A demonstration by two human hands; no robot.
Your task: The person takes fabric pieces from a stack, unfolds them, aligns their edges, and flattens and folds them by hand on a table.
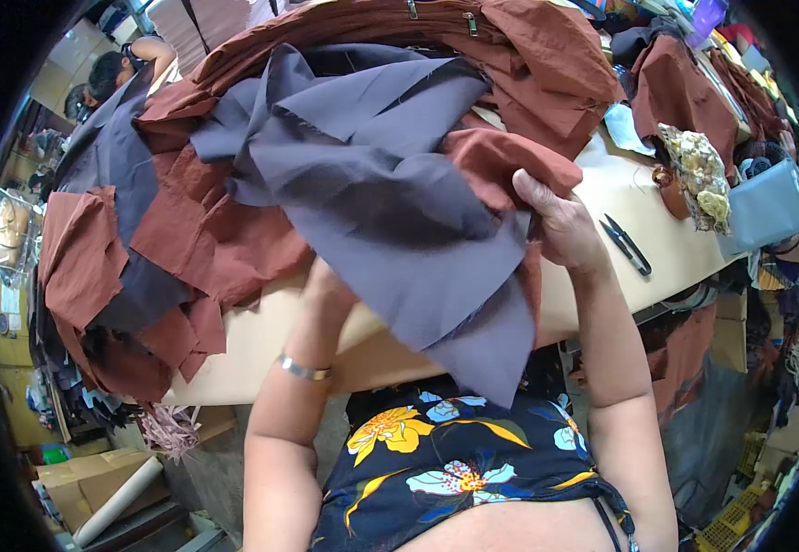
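Forearms (pixel 613 345) forward, right fingers (pixel 532 190) on cloth (pixel 501 158)

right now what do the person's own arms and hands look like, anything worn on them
The left arm shows no sleeve, but a shiny silver-toned band circles its forearm. The right arm shows no sleeve or band, the right hand no glove. The left hand is mostly hidden.

Right grip (pixel 561 221) curled, thumb (pixel 533 190) uppermost, forearm (pixel 611 336) reaching forward; left grip (pixel 329 283) mostly hidden.

Black snips (pixel 628 247) lie on the tan table (pixel 685 245) (pale roll (pixel 119 501) at lower left).
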